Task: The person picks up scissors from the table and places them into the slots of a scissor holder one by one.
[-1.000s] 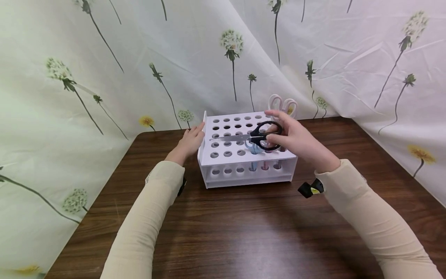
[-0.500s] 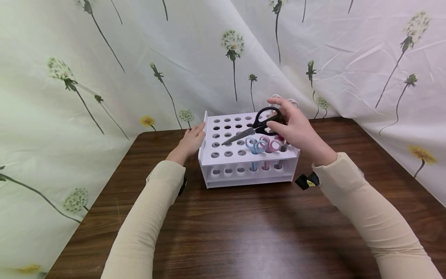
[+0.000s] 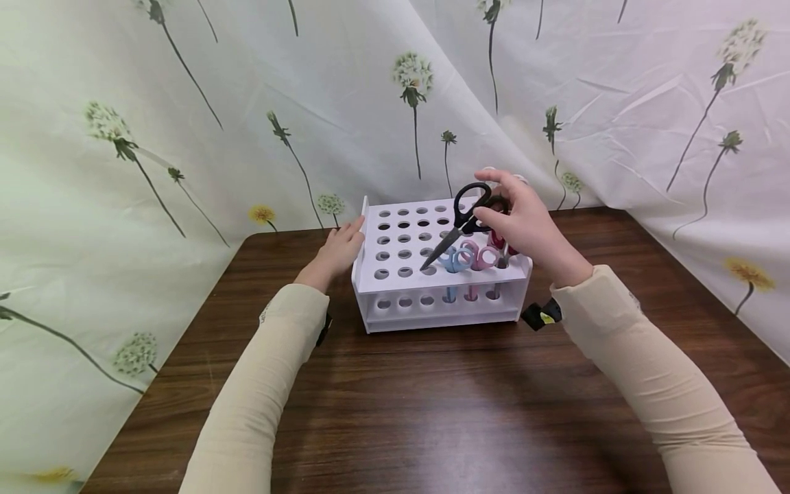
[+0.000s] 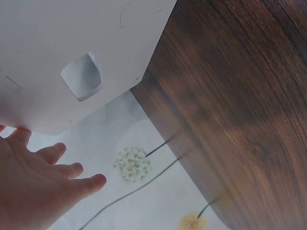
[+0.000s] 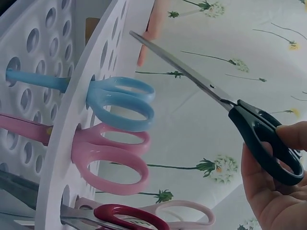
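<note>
My right hand [image 3: 521,216] pinches a pair of black-handled scissors [image 5: 266,139] by the handles, thumb on one side and fingers behind. Its closed blades slant down to the left over the white rack [image 3: 401,285], the tip close over a front-row hole. Light blue scissors [image 5: 122,103] and pink scissors [image 5: 112,158] stand in front-row holes just right of that tip. Dark red-handled scissors [image 5: 136,218] are at the rack's right side. My left hand [image 3: 336,250] rests with spread, relaxed fingers against the rack's left end panel [image 4: 91,43], which has a squarish cut-out.
The rack has rows of round holes on an upper and a lower shelf. It stands toward the back of a dark wood table [image 3: 395,405]. A white curtain [image 3: 345,103] with dandelion prints hangs right behind. Pale pink scissors [image 5: 192,213] show near the dark red ones.
The black-handled scissors have swung from lying level, pointing left, to slanting downward, tip moving right and toward the front row. My right hand has risen slightly; my left hand stays put.
</note>
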Action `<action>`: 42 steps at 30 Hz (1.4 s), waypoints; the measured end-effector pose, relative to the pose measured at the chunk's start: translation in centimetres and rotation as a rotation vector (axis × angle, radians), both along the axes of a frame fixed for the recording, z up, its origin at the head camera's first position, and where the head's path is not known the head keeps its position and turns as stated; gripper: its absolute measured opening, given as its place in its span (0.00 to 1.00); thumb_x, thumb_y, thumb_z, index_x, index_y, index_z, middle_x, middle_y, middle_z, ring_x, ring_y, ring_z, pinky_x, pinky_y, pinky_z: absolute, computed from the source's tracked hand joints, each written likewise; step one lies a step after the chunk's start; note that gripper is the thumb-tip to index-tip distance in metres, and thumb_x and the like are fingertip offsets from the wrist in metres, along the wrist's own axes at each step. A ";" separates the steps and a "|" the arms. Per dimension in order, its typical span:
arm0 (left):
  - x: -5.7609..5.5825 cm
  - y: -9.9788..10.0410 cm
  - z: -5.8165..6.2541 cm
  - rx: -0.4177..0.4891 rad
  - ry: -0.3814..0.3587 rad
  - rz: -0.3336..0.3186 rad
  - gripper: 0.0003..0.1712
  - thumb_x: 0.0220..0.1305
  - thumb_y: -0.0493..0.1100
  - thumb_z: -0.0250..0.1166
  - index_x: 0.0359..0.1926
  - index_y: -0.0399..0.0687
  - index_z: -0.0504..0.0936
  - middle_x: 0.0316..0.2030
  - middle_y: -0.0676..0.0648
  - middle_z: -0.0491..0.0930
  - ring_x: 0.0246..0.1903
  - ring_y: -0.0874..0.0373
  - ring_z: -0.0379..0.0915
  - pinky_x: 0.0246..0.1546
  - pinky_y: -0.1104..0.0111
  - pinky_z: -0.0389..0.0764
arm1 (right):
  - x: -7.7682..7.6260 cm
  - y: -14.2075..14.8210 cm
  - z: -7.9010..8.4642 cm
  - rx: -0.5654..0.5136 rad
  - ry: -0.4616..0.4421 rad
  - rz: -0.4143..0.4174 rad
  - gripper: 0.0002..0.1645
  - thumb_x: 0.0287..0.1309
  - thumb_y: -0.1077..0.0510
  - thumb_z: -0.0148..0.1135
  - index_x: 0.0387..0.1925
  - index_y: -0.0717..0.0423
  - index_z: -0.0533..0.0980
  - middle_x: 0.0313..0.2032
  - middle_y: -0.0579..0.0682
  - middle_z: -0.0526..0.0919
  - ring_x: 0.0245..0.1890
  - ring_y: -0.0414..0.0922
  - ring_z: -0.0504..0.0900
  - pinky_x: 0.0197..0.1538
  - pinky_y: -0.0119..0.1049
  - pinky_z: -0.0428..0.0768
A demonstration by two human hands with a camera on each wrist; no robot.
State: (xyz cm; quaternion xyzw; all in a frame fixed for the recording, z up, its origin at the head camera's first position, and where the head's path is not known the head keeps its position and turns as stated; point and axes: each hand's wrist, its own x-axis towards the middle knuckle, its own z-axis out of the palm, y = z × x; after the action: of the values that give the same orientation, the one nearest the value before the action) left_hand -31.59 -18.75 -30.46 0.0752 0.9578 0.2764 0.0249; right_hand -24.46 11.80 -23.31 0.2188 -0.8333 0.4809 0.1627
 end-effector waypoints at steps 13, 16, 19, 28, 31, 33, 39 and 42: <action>-0.1 0.0 -0.1 0.003 -0.001 -0.007 0.32 0.68 0.54 0.27 0.73 0.59 0.42 0.71 0.43 0.40 0.67 0.41 0.26 0.62 0.45 0.38 | -1.1 -0.9 -0.7 -0.020 0.050 0.004 0.25 0.57 0.65 0.59 0.57 0.57 0.70 0.27 0.54 0.72 0.25 0.45 0.67 0.27 0.30 0.66; -0.2 0.0 0.0 -0.008 0.004 -0.018 0.32 0.68 0.53 0.27 0.73 0.58 0.42 0.71 0.45 0.40 0.67 0.41 0.26 0.62 0.45 0.38 | -1.4 -1.3 -0.8 -0.006 0.038 0.006 0.25 0.56 0.64 0.61 0.57 0.57 0.71 0.27 0.53 0.70 0.26 0.45 0.67 0.28 0.30 0.67; -0.2 0.0 0.1 -0.008 0.008 -0.022 0.32 0.68 0.53 0.27 0.73 0.57 0.43 0.71 0.47 0.41 0.68 0.42 0.26 0.62 0.47 0.38 | -1.6 -1.6 -1.1 0.021 0.024 0.009 0.25 0.56 0.63 0.62 0.56 0.57 0.71 0.26 0.53 0.70 0.26 0.44 0.67 0.29 0.31 0.66; -0.2 -0.1 -0.1 -0.003 0.005 -0.016 0.32 0.68 0.54 0.27 0.73 0.58 0.43 0.71 0.46 0.41 0.68 0.43 0.26 0.62 0.47 0.39 | -2.4 -2.8 -2.2 0.066 -0.057 0.082 0.25 0.58 0.68 0.55 0.59 0.59 0.68 0.42 0.57 0.81 0.37 0.45 0.80 0.38 0.34 0.74; -0.2 -0.1 -0.1 -0.007 0.006 -0.017 0.32 0.68 0.53 0.27 0.73 0.58 0.43 0.71 0.46 0.41 0.68 0.42 0.26 0.62 0.47 0.39 | -2.4 -3.2 -2.5 0.085 -0.055 0.095 0.25 0.58 0.69 0.54 0.58 0.59 0.68 0.42 0.56 0.81 0.37 0.46 0.80 0.38 0.35 0.74; -0.2 -0.1 -0.1 -0.008 0.005 -0.016 0.32 0.68 0.53 0.27 0.73 0.58 0.43 0.71 0.47 0.41 0.68 0.42 0.26 0.62 0.47 0.38 | -2.5 -3.3 -2.6 0.088 -0.051 0.098 0.24 0.58 0.69 0.54 0.58 0.60 0.69 0.42 0.57 0.81 0.36 0.46 0.79 0.39 0.36 0.74; -0.2 -0.1 -0.1 -0.009 0.004 -0.014 0.33 0.68 0.53 0.27 0.73 0.58 0.42 0.71 0.45 0.40 0.67 0.41 0.26 0.62 0.46 0.38 | -2.6 -3.7 -2.6 0.101 -0.046 0.101 0.24 0.58 0.69 0.54 0.57 0.60 0.70 0.42 0.57 0.81 0.38 0.47 0.79 0.40 0.36 0.74; -0.2 -0.2 -0.2 -0.001 -0.003 -0.011 0.32 0.68 0.54 0.26 0.73 0.59 0.42 0.71 0.45 0.39 0.67 0.41 0.25 0.62 0.45 0.38 | -2.5 -3.9 -2.6 0.090 -0.051 0.120 0.24 0.57 0.70 0.54 0.57 0.61 0.70 0.42 0.58 0.81 0.40 0.48 0.79 0.40 0.37 0.74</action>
State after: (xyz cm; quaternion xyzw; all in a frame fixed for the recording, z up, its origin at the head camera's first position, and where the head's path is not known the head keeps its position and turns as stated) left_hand -31.81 -18.91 -30.63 0.0800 0.9575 0.2758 0.0278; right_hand -27.01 7.88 -25.90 0.2630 -0.8433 0.4573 0.1025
